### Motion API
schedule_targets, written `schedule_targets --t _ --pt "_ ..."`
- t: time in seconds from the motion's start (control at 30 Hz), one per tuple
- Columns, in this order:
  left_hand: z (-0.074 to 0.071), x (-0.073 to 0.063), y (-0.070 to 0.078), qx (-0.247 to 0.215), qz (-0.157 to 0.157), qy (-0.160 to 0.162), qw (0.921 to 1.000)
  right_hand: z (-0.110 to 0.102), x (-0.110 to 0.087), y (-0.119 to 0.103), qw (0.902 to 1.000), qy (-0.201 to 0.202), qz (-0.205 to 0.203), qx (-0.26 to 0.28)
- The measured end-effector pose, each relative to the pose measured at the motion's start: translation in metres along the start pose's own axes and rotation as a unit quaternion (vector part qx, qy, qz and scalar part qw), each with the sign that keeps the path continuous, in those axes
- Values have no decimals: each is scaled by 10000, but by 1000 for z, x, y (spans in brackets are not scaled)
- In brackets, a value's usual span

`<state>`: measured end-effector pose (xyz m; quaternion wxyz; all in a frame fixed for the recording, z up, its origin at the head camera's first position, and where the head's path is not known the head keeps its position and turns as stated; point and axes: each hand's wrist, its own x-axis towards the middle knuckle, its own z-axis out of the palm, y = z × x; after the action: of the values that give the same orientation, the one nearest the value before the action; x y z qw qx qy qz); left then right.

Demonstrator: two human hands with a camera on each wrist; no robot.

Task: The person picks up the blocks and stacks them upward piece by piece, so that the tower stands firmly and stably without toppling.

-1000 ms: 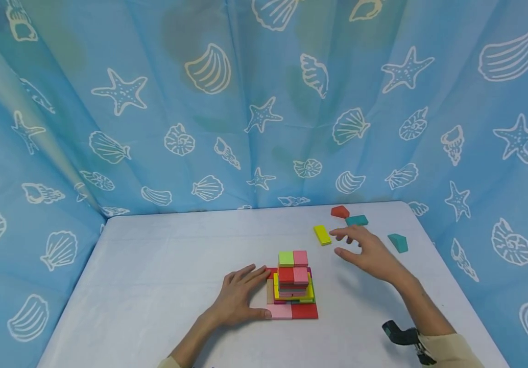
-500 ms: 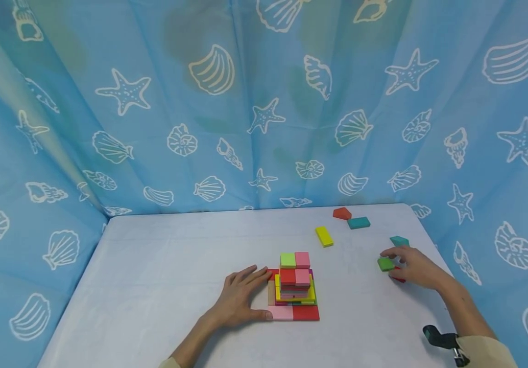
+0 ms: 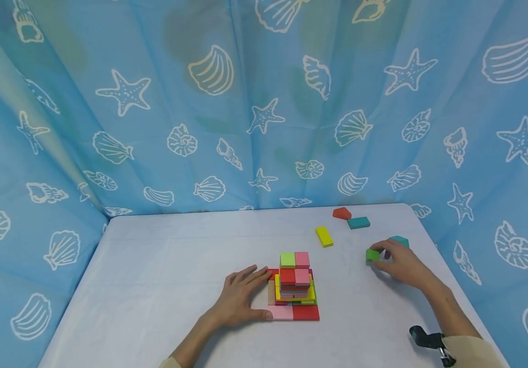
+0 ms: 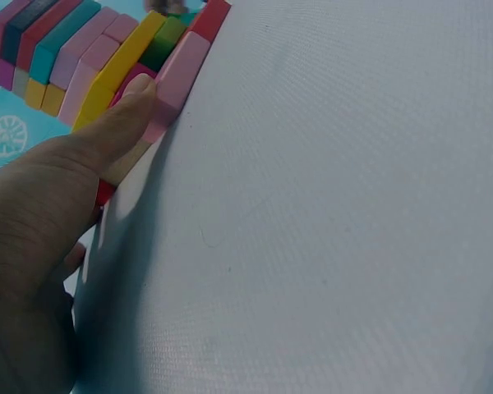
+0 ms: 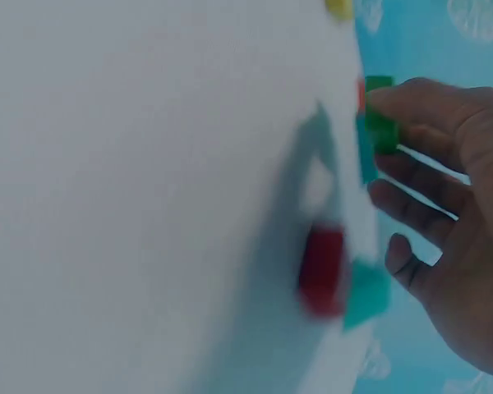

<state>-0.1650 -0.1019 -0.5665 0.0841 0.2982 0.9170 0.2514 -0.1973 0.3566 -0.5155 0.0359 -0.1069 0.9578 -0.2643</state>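
A stepped tower of coloured wooden blocks [image 3: 294, 289] stands in the middle of the table, a light green and a pink block on top. My left hand [image 3: 236, 302] lies beside it with fingers spread. The thumb touches the pink base block [image 4: 181, 78] and the fingertips are at the red block at the tower's back left corner. On the right, my right hand [image 3: 404, 265] pinches a green block [image 3: 372, 255] between thumb and fingers, raised over the table. In the right wrist view a red block [image 5: 322, 271] lies beneath this hand.
At the back right lie a yellow block [image 3: 324, 236], a red-orange block [image 3: 342, 213] and a teal block [image 3: 359, 223]. Another teal block [image 3: 401, 240] is partly hidden behind my right hand. A blue shell-patterned curtain [image 3: 264, 153] surrounds the white table [image 3: 163, 266].
My right hand went from near the yellow block to the right, took hold of the green block and has moved it left. The left hand stays at the tower.
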Motion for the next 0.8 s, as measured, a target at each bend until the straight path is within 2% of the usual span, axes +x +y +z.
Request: schedule_targets --t 0.1,0.27,0.43,0.5,0.6,0.8 --pt "0 0 0 9 23 12 10000 2 5 -28 9997 172 -159 60" --pt "0 0 0 -19 12 34 10000 4 5 -89 9967 473 -618 245" --pt "1 1 -1 -36 -39 -7 10000 5 -3 -138 9863 815 -1315 571" --pt "1 1 -1 -28 -25 9 10000 6 -6 -152 9811 885 -1587 663" --pt "1 0 -2 -22 -10 23 10000 8 -12 -167 9766 771 -1867 741" --pt "1 -1 -3 -35 4 49 10000 14 -19 -183 9789 517 -1955 289"
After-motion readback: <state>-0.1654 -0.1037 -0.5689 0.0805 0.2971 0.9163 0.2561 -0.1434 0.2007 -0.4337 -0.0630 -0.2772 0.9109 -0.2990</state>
